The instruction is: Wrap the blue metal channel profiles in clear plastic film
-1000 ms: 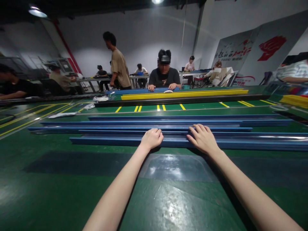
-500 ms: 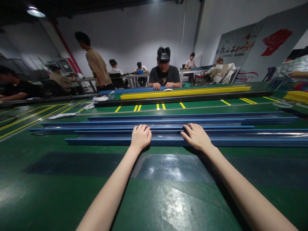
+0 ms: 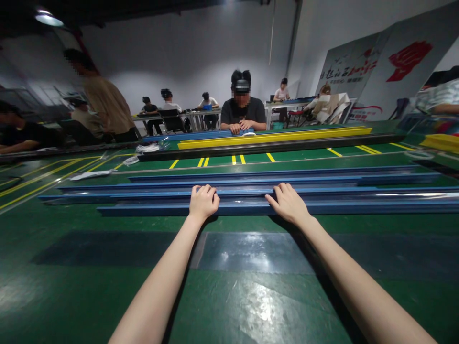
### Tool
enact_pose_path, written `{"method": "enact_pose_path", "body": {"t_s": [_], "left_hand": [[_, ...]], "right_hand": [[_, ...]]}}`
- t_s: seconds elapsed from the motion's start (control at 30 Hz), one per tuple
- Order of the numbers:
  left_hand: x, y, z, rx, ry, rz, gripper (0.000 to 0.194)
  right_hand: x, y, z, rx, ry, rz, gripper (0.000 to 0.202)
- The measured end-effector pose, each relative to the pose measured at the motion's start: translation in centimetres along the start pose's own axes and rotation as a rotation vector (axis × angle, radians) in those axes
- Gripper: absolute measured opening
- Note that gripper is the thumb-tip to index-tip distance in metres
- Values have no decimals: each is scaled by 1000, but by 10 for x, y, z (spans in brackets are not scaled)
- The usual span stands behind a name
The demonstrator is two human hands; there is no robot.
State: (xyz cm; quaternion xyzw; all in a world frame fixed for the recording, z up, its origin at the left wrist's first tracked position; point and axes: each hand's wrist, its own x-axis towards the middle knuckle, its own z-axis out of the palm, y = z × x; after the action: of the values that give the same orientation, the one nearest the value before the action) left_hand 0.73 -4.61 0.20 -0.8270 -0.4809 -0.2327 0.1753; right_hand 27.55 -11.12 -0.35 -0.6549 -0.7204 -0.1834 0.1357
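Several long blue plastic channels lie side by side across the green table. My left hand (image 3: 204,202) curls its fingers over the far edge of the nearest blue channel (image 3: 244,210), left of the middle. Farther right, my right hand (image 3: 288,202) grips the same edge, its thumb along the near side. Between the two hands, this edge sits against the adjoining blue channel (image 3: 86,189). My fingertips are partly hidden behind the edge. One more blue channel (image 3: 387,171) lies just beyond.
A clear plastic sheet (image 3: 247,251) lies flat on the table (image 3: 215,306) before me. Across it are yellow (image 3: 279,139) and black channels (image 3: 287,147), with a co-worker (image 3: 244,112) seated behind. White paper (image 3: 91,175) lies left. Other people sit farther back.
Both hands have shifted slightly left in view. The narrow gap between the nearest channel's far edge and the adjoining channel has closed. A person in the background walked left; the facing co-worker's hands came together.
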Motion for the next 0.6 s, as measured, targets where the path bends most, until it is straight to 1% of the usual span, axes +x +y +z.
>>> {"method": "enact_pose_path", "body": {"t_s": [0.13, 0.3, 0.6], "left_hand": [[2, -2, 2, 15, -5, 21, 29], [5, -6, 5, 23, -10, 22, 29], [18, -18, 17, 39, -21, 3, 25]], "right_hand": [[2, 1, 1, 13, -1, 8, 48], [7, 4, 3, 107, -13, 24, 42], [33, 11, 11, 72, -69, -22, 39]]}}
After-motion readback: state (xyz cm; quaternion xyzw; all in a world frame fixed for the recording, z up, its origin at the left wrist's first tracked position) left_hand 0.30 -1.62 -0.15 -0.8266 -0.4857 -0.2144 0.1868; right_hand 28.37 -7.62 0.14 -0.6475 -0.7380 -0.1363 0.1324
